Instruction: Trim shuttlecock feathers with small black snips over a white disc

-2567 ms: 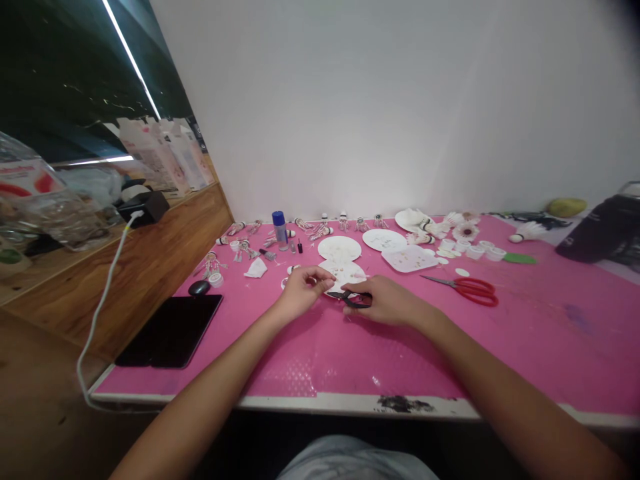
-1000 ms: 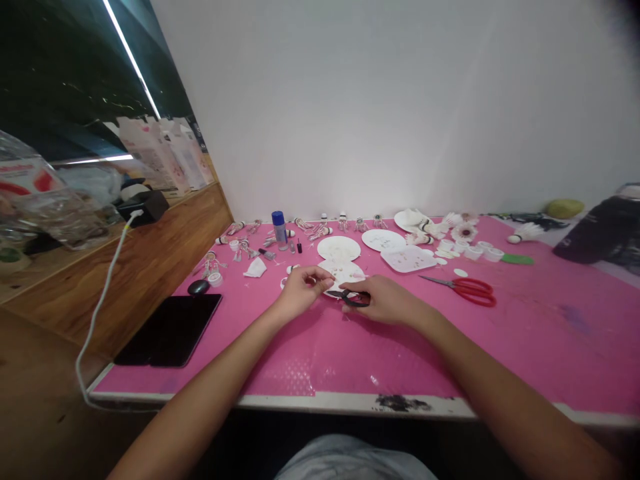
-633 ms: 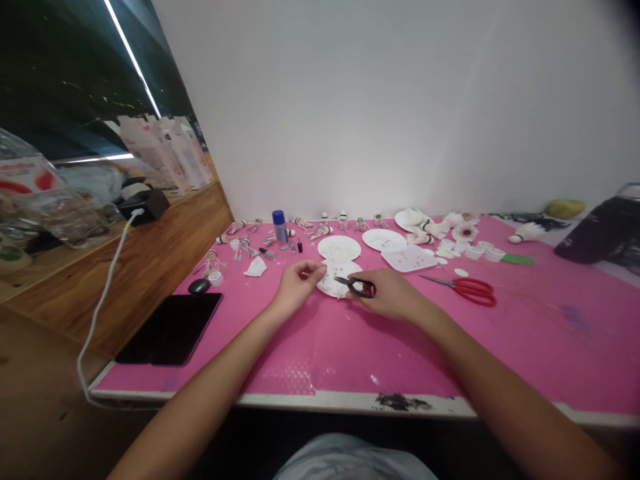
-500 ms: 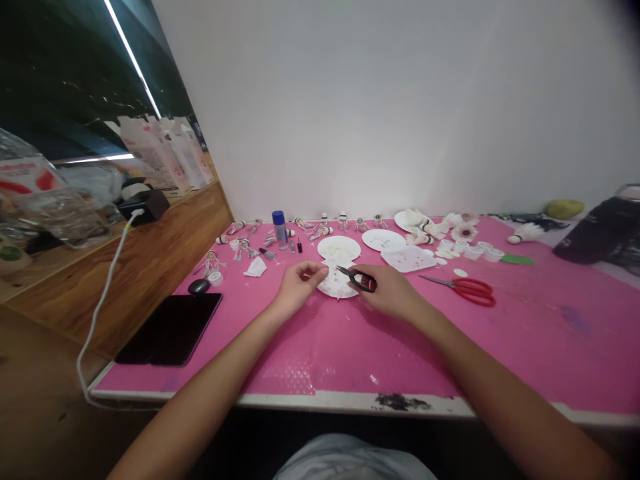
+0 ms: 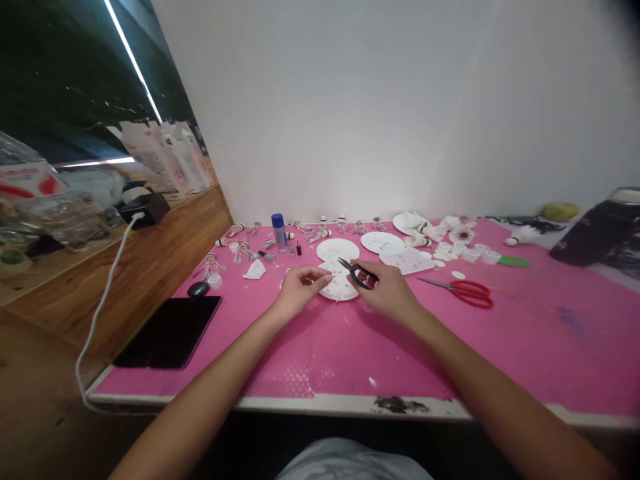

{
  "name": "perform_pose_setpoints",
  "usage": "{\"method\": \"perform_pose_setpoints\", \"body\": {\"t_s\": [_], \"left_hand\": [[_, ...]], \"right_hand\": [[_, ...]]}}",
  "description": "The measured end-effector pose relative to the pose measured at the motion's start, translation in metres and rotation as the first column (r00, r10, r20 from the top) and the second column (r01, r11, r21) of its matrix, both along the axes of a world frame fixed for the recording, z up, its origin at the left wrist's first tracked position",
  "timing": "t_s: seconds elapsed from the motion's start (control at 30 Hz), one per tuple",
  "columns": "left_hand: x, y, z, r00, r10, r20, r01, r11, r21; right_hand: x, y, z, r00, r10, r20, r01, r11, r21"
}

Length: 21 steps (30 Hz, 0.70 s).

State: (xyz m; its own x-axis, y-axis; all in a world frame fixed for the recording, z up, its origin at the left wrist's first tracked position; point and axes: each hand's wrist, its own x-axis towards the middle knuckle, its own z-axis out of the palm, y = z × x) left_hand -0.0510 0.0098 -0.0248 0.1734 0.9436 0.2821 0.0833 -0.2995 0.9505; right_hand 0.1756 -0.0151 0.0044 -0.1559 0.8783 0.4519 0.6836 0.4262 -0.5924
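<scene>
Two hands meet over a round white paper plate [image 5: 340,292]. R hand [image 5: 385,285] is clenched on small black-handled steel snips [image 5: 358,274]; L hand [image 5: 300,291] sits just beside the plate's left edge, fingers pinched together, but can't tell if they hold anything, too small to see. Plate lies flat btwn the hands on a pink plastic-covered surface [image 5: 350,360], just nearer the person than a 2nd round white paper plate [image 5: 338,249].

Snips' long axis runs diagonally, handles in R hand, tips pointing up-left, away from the person & toward the 2nd plate. Main risk: sharp tips work close to L hand, so a slip could nick the fingers. A bump could also shift the plate & scatter the small bits on it.

Further out: white plastic tray [image 5: 403,261] w/ scraps, red-handled scissors [image 5: 473,293], white feather shuttlecocks [image 5: 523,235], blue-capped spray can [image 5: 279,230], black tablet [image 5: 167,340].
</scene>
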Motion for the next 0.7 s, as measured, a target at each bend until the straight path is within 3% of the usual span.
{"method": "perform_pose_setpoints", "body": {"t_s": [0.5, 0.7], "left_hand": [[0.003, -0.006, 0.007, 0.999, 0.005, 0.032, -0.005, 1.000, 0.004], [0.002, -0.007, 0.009, 0.998, 0.052, -0.020, -0.050, 0.994, 0.101]], "right_hand": [[-0.002, -0.002, -0.005, 0.994, 0.088, 0.066, -0.088, 0.996, -0.015], [-0.001, 0.000, -0.012, 0.993, 0.105, 0.057, -0.102, 0.993, -0.054]]}}
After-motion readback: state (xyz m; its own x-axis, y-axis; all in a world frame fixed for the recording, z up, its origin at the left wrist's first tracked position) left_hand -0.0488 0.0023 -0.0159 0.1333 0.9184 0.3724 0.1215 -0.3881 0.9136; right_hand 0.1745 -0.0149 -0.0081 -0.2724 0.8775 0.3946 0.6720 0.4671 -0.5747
